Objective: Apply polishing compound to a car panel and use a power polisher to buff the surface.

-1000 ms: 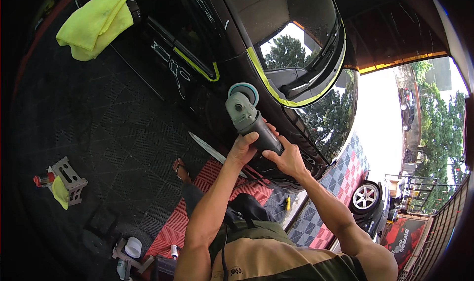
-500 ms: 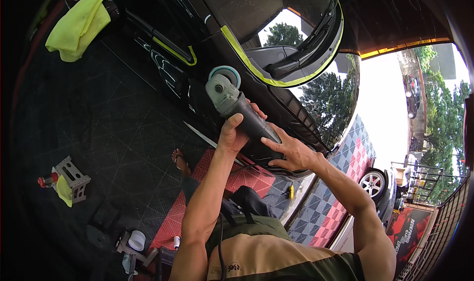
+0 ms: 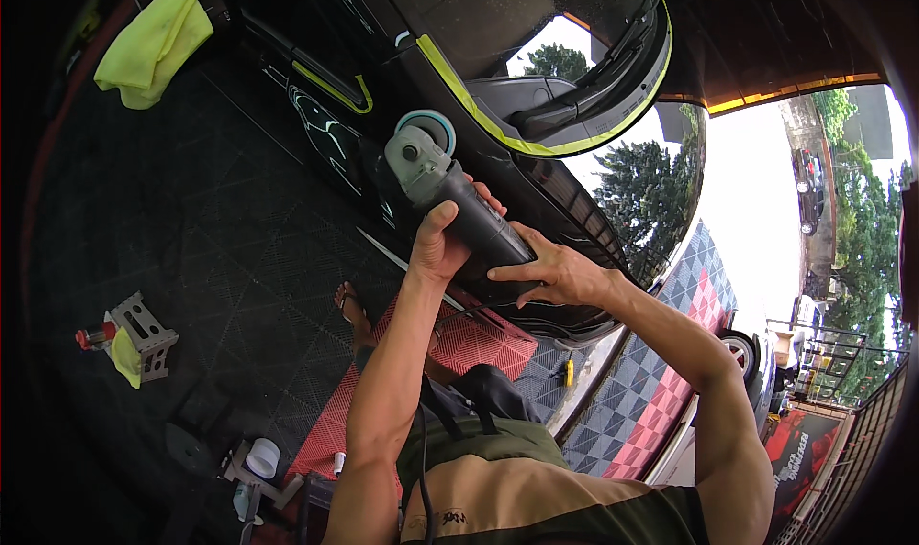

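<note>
My left hand point(image 3: 440, 234) grips the grey and black rotary polisher point(image 3: 458, 203) under its body near the head, thumb on top. My right hand point(image 3: 550, 275) wraps round the rear of that same tool, its fingers somewhat spread over the barrel. The tool's round pad point(image 3: 428, 124), with a light blue edge, is on or just over the glossy black car panel point(image 3: 560, 210); whether it touches I cannot tell. Yellow masking tape point(image 3: 458, 81) edges the car's window beside it, and a shorter taped strip point(image 3: 325, 88) borders the door handle area. A dark cord runs down from the tool.
A yellow cloth point(image 3: 158, 38) drapes at the upper left. A small grey stool point(image 3: 148, 334) holds a red container and another cloth. A second stand point(image 3: 251, 478), a yellow tool point(image 3: 569, 373) and a bottle lie lower down. Another car's wheel point(image 3: 739, 352) shows at right.
The polisher and both my hands have moved up and to the left in the view. My right hand's fingers have shifted their grip, spreading along the tool's rear.
</note>
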A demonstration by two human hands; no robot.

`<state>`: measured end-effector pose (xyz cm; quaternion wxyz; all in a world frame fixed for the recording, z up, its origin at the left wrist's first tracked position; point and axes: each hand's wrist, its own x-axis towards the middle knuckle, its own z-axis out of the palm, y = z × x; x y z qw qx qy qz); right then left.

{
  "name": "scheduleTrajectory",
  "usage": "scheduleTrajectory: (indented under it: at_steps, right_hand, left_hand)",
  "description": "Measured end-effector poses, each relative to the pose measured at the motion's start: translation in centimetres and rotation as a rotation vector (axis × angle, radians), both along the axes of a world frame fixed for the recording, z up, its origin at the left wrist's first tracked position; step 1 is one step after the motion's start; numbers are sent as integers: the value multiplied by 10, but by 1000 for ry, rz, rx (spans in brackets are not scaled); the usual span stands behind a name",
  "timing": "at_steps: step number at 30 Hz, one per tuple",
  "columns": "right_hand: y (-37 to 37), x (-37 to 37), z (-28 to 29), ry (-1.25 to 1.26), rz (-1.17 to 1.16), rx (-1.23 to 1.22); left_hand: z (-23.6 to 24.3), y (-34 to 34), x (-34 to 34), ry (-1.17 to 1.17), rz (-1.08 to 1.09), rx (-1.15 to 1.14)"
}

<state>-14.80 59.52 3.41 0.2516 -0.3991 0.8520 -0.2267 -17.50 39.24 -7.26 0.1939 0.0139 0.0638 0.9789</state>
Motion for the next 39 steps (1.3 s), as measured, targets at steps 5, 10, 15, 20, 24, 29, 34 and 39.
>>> scheduleTrajectory:
  at_steps: [5,10,15,20,24,29,34,39]
  right_hand:
    - [-23,16,-19,-123,-492,-170]
    - [-56,28,-38,-21,-759,-434]
    - [-85,21,-31,-90,-886,-548]
    - [-108,3,-25,-129,-939,-646]
    - [-120,3,-29,-145,-971,-720]
    - [-129,18,-25,-264,-1032,-745]
    - [-139,15,-19,-260,-1080,-786]
    - [-152,47,-32,-461,-1272,-903]
  left_hand:
    - [-3,-5,-2,-26,-22,-151]
    - [30,-12,-14,11,-28,-462]
    - [67,-19,-32,15,42,-557]
    - [75,-37,-55,-17,70,-709]
    - [80,-46,-62,-29,9,-764]
    - [78,-48,-52,-40,-38,-832]
    - [92,-54,-61,-48,-87,-857]
    - [94,-59,-43,-50,-221,-897]
